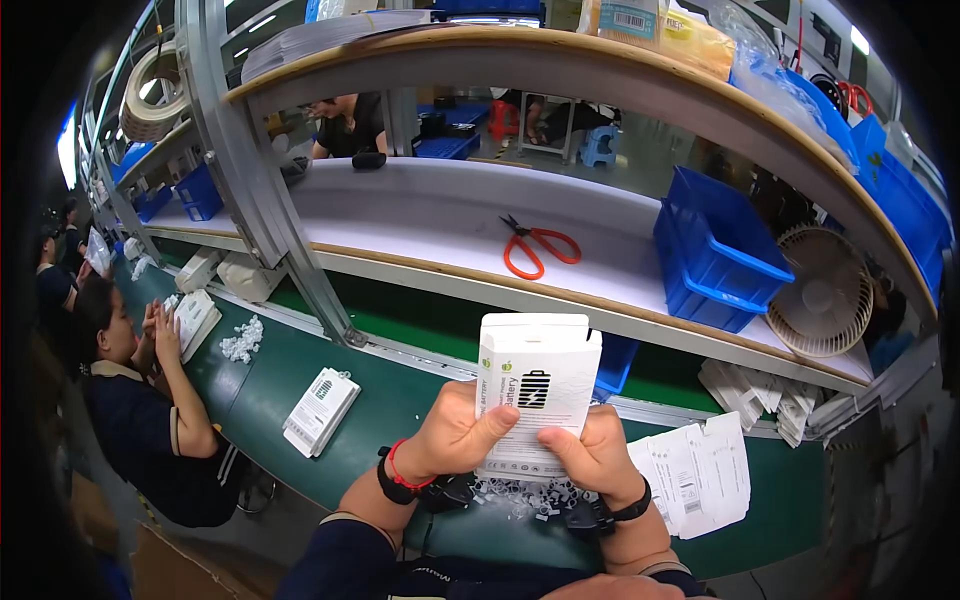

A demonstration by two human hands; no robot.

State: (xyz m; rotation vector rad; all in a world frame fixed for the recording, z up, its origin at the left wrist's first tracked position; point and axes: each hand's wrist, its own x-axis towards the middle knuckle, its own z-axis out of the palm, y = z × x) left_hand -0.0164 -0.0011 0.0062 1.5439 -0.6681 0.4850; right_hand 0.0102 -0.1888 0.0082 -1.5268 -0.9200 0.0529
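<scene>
One white box [320, 411] lies flat on the green table [400, 400]. The left hand [455, 435] and right hand [597, 452] clasp one upright white carton [535, 392] between them above it, fingers closed on its sides. One pair of orange scissors [538, 248] lies on the shelf behind, two blue bins [715, 250] stacked beside.

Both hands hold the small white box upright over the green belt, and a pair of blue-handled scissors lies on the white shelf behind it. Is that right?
Not quite: the scissors have orange handles, not blue, as the head view shows. The rest stands: left hand and right hand hold the white box upright over the green belt, scissors on the white shelf.
</scene>
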